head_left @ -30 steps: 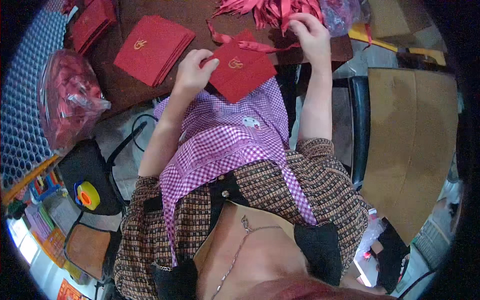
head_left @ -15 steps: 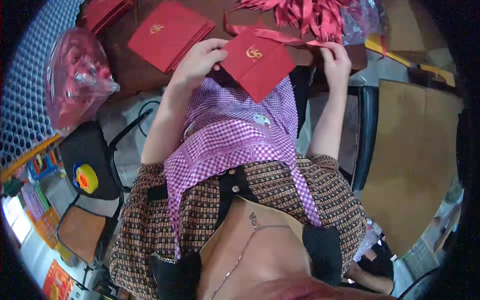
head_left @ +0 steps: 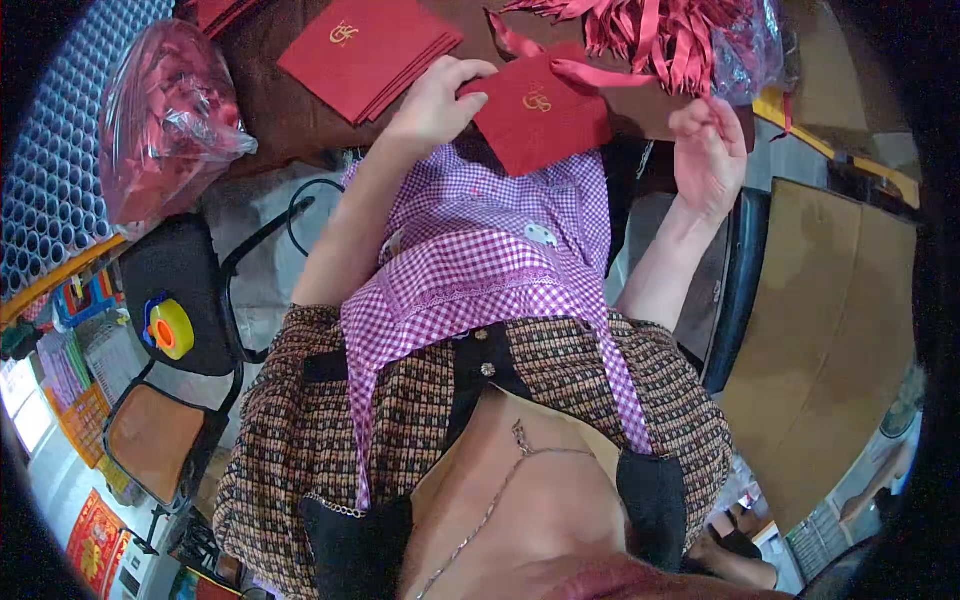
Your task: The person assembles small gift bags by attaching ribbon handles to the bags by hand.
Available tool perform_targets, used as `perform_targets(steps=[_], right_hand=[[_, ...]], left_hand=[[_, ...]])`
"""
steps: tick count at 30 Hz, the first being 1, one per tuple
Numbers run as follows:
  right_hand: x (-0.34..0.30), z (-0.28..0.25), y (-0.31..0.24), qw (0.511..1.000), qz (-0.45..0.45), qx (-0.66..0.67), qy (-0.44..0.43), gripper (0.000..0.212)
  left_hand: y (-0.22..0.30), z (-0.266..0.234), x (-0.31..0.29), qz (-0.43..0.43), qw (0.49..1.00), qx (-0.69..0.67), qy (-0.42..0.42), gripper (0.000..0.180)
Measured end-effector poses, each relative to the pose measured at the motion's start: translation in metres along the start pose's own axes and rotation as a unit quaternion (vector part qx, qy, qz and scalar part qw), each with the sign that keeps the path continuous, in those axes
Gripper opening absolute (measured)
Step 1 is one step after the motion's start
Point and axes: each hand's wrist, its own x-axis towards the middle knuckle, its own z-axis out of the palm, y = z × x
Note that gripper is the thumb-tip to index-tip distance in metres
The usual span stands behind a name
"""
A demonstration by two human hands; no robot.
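A red square card [head_left: 545, 112] with a gold emblem is tilted above my lap at the table's near edge. My left hand [head_left: 440, 105] grips its left edge between thumb and fingers. A red ribbon [head_left: 608, 76] runs across the card's top right part, and its other end [head_left: 515, 38] lies to the upper left. Right of the card, my right hand [head_left: 708, 150] is raised with fingers curled and palm toward me. A bit of red shows at its fingertips, but I cannot make out what it is. A stack of similar red cards [head_left: 365, 55] lies left of my left hand.
Loose red ribbons [head_left: 665, 40] are heaped at the table's back, beside a clear plastic bag [head_left: 745, 50]. A plastic bag of red items [head_left: 170, 125] sits at left. Yellow tape [head_left: 172, 330] rests on a black chair [head_left: 180, 270]. Cardboard [head_left: 820, 350] stands at right.
My right hand has moved right, away from the visible ribbon it was pinching, and turned palm toward me. The card has shifted slightly right and up, with my left hand still on it.
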Motion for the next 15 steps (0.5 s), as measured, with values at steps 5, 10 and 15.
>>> perform_targets(steps=[5,10,15], right_hand=[[0.007,0.052,0.021,0.931,-0.046,-0.360,-0.033,0.015],[-0.004,0.094,0.076,0.931,0.049,-0.332,-0.145,0.015],[0.000,0.085,0.112,0.893,0.074,-0.440,-0.048,0.013]], left_hand=[[0.017,0.012,0.000,0.090,0.970,0.185,0.130,0.026],[0.024,0.016,0.007,0.145,0.946,0.243,0.156,0.022],[0.020,0.013,0.014,0.147,0.949,0.241,0.143,0.021]])
